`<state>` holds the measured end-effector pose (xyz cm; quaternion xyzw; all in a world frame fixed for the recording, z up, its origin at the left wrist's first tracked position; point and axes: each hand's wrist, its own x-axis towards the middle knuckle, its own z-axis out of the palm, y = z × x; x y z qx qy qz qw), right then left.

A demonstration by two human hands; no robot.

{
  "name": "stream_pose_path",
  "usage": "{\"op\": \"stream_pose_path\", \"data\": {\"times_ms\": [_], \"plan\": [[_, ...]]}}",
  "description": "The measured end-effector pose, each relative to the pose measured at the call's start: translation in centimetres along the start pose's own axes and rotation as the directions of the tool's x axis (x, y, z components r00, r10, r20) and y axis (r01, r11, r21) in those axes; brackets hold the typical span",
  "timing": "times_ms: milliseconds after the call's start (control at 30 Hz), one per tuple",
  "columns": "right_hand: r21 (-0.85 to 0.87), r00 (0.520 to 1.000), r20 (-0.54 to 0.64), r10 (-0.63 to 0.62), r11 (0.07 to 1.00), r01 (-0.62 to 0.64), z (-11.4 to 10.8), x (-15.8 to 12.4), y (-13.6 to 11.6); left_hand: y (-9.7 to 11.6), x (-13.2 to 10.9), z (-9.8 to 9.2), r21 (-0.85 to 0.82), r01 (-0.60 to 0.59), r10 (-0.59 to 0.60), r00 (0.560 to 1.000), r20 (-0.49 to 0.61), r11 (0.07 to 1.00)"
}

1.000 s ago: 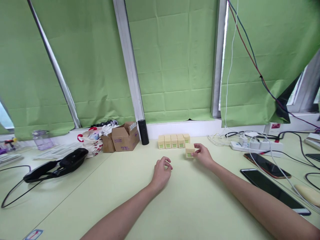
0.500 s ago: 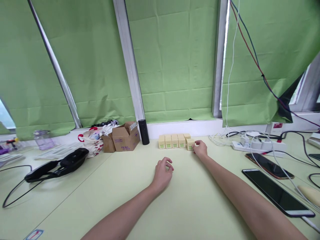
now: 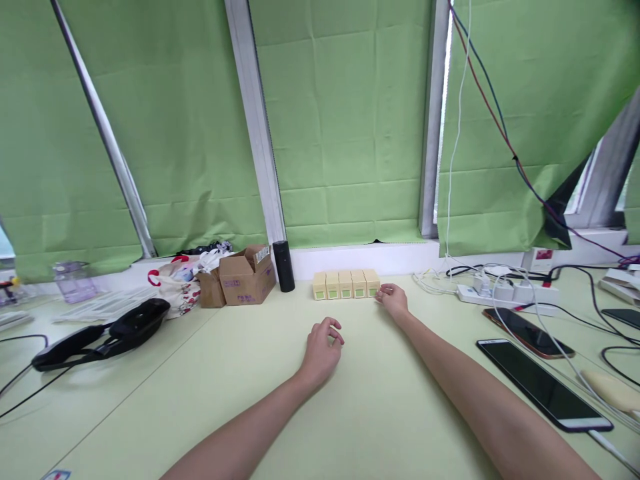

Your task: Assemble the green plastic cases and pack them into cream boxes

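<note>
Several small pale-yellow boxes (image 3: 345, 285) with green-edged labels stand side by side in a straight row near the wall. At the row's right end, my right hand (image 3: 393, 301) has its thumb and fingers closed at the right side of the last small box (image 3: 372, 283). Part of that grip is hidden behind the hand. My left hand (image 3: 323, 348) rests over the table in front of the row, apart from the boxes. Its fingers are loosely bent and spread, with nothing in them.
Left of the row stand a black cylinder (image 3: 284, 267) and an open cardboard box (image 3: 247, 277). A black strapped device (image 3: 107, 335) lies at far left. On the right are a white phone (image 3: 543, 383), a dark phone (image 3: 529, 331), a power strip (image 3: 505, 299) and tangled cables.
The rightmost box, which stood slightly forward of the row, is now in line against its neighbour, moved by my right hand. My left hand has hardly moved. The view has shifted slightly.
</note>
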<state>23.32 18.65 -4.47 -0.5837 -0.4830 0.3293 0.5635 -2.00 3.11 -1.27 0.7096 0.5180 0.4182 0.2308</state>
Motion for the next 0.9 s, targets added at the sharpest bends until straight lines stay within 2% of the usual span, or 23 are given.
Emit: {"op": "stream_pose_path", "data": {"times_ms": [167, 267, 367, 467, 500, 567, 633, 700, 800, 900], "plan": [[-0.143, 0.998, -0.032, -0.061, 0.988, 0.056, -0.8, -1.8, -1.2, -0.1, 0.1, 0.0, 0.008, -0.014, 0.014, 1.0, 0.0, 1.0], [-0.265, 0.986, -0.002, -0.164, 0.951, 0.158, -2.5, -4.4, -2.0, -0.1, 0.3, 0.0, -0.01, -0.02, 0.02, 1.0, -0.014, 1.0], [-0.384, 0.958, 0.103, -0.266, 0.878, 0.285, -6.0, -8.1, -2.6, -0.2, 0.4, 0.2, -0.011, -0.022, 0.022, 1.0, -0.012, 1.0], [-0.482, 0.931, 0.17, -0.322, 0.797, 0.363, -10.8, -11.8, -3.1, -0.1, 0.5, 0.3, -0.008, -0.039, 0.039, 0.999, -0.014, 0.999], [-0.527, 0.922, 0.191, -0.337, 0.758, 0.386, -12.6, -12.9, -3.1, -0.1, 0.6, 0.3, -0.008, -0.044, 0.044, 0.999, -0.012, 0.999], [-0.719, 0.883, 0.283, -0.375, 0.526, 0.454, -16.2, -14.7, -3.1, 0.0, 0.6, 0.4, 0.002, -0.046, 0.046, 0.999, -0.003, 0.999], [-0.816, 0.873, 0.314, -0.374, 0.365, 0.449, -19.7, -16.0, -2.7, -0.1, 0.6, 0.5, 0.02, -0.051, 0.051, 0.999, 0.009, 0.999], [-0.875, 0.875, 0.315, -0.367, 0.244, 0.417, -22.8, -16.9, -2.1, -0.2, 0.7, 0.6, 0.04, -0.056, 0.056, 0.998, 0.02, 0.998], [-0.943, 0.906, 0.256, -0.338, 0.119, 0.311, -26.4, -18.2, -0.8, -0.5, 0.9, 0.8, 0.065, -0.064, 0.062, 0.998, 0.029, 0.996], [-0.962, 0.933, 0.217, -0.287, 0.101, 0.255, -28.9, -19.4, 0.8, -0.8, 1.1, 1.0, 0.086, -0.07, 0.066, 0.997, 0.038, 0.994]]}}
